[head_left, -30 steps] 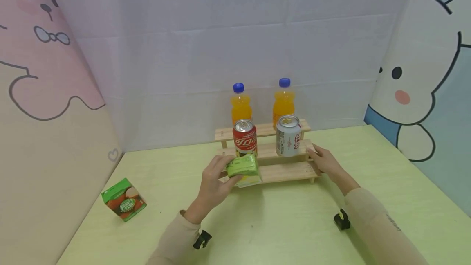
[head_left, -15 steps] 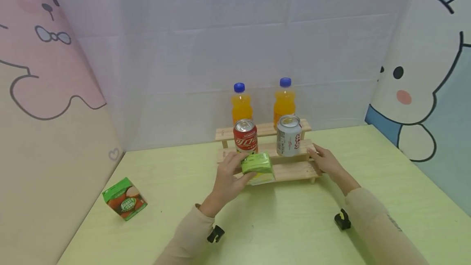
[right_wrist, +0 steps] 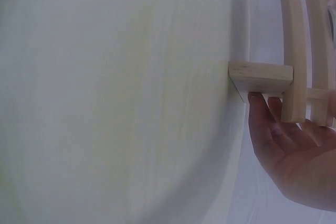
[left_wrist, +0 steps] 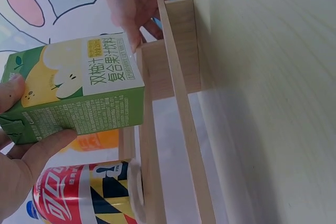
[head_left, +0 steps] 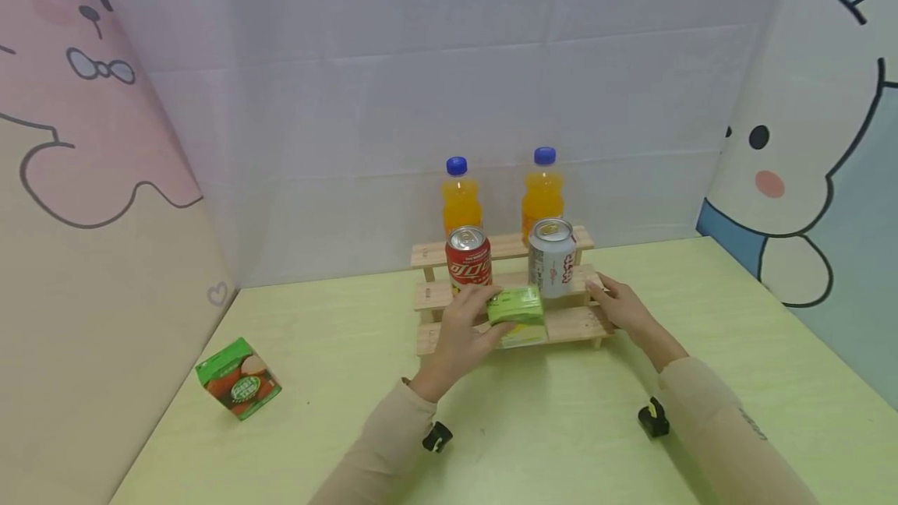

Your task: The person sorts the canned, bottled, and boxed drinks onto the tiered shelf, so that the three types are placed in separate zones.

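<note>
My left hand (head_left: 463,341) pinches a green and yellow juice carton (head_left: 515,307) between thumb and fingers. It holds the carton in front of a three-tier wooden rack (head_left: 578,324); in the left wrist view, a gap shows between the carton's base and the lowest board. My right hand (head_left: 623,310) grips the rack's right end, its fingers (right_wrist: 260,111) against the wooden side piece. On the middle tier stand a red cola can (head_left: 468,257), partly behind my left hand, and a silver can (head_left: 552,259). Two orange drink bottles, left (head_left: 461,205) and right (head_left: 542,192), occupy the top tier.
A second carton (head_left: 242,384), green and brown, lies at the left of the pale table (head_left: 337,443). Behind the rack hangs a white cloth (head_left: 337,178). Printed panels border both sides. Small black clips sit at both sleeves, left (head_left: 437,437) and right (head_left: 653,418).
My left hand has carried the juice carton to the right along the rack's front, from before the red can to between the two cans. The right hand stays at the rack's end.
</note>
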Demonstrator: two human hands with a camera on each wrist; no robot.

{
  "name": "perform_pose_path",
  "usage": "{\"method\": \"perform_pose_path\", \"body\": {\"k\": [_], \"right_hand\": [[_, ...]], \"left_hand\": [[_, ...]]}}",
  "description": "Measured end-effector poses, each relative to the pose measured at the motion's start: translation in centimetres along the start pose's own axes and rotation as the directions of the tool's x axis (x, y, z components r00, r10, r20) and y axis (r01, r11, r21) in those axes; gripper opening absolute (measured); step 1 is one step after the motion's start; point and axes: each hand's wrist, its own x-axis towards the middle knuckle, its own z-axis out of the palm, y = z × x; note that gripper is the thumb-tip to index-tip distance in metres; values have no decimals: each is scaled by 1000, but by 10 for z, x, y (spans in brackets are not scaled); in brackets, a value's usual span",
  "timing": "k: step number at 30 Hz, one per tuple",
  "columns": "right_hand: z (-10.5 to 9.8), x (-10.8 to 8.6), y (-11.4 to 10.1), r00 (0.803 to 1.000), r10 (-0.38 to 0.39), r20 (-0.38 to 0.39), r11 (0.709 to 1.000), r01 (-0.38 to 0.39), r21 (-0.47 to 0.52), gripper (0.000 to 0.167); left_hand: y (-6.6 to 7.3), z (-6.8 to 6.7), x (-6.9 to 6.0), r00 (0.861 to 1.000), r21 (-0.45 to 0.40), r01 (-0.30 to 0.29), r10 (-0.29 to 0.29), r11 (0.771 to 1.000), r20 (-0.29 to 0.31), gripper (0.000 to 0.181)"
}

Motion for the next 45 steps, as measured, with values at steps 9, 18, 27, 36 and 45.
{"method": "perform_pose_path", "body": {"k": [9,18,27,36,45], "right_hand": [[-1,2,4,1000,3,11,1000,-3,17,66],[-2,1,3,1000,8,12,1000,-8,24,65],[-2,0,1,1000,12,19,997,-13,82,66],[-1,0,4,1000,-7,25,991,3,135,61],[-1,0,6,999,-16,49,986,7,168,63]], "left_hand": [[-1,17,7,1000,66,-26,25,998,12,40],[-4,34,14,999,64,-12,8,998,48,42],[-3,47,20,996,82,13,-20,997,85,42],[-4,57,23,995,136,17,-29,991,92,45],[-1,61,26,989,218,91,-114,972,94,48]]}}
